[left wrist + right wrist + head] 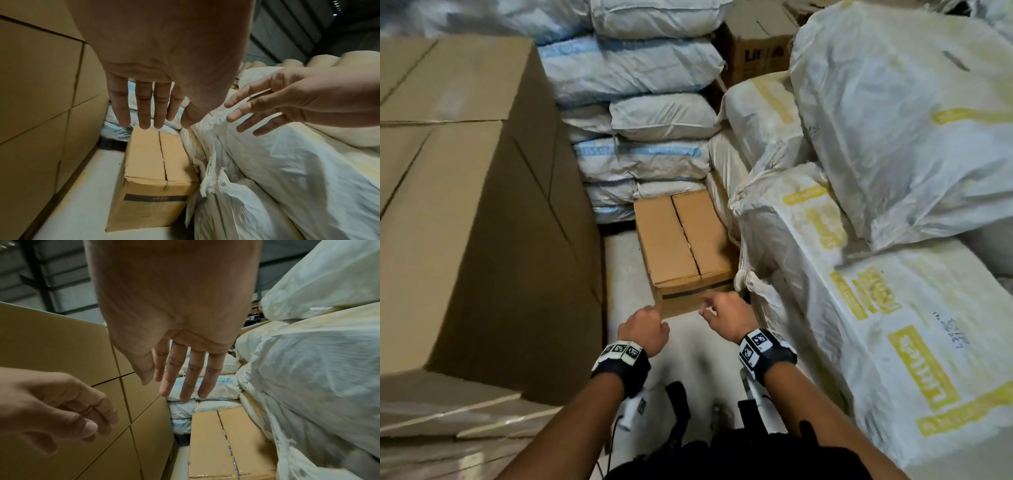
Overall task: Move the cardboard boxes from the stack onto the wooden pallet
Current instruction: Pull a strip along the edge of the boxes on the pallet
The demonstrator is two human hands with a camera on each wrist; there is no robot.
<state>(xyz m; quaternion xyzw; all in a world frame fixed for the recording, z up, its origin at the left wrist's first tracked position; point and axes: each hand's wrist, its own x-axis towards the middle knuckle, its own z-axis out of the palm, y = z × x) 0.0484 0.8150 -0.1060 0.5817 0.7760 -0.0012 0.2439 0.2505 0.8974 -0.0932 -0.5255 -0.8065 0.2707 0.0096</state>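
Empty hands (685,322) near box (681,240), narrow floor strip (625,270) between stacks

This is a warehouse or storeroom for bulk goods. Large plain cardboard cartons (465,212) are stacked high on the left, their seams taped, forming a wall along a narrow aisle of pale concrete floor (623,267). Straight ahead, white woven sacks with blue print (640,102) lie piled in layers, and on the right, bulky white sacks with yellow lettering (876,308) are heaped on one another, one bearing handwritten marks. A smaller brown box (681,240) sits on the floor at the aisle's end, wedged between the piles. The wrist views show corrugated metal cladding and dark steel framing (39,277) overhead, as in an industrial shed.
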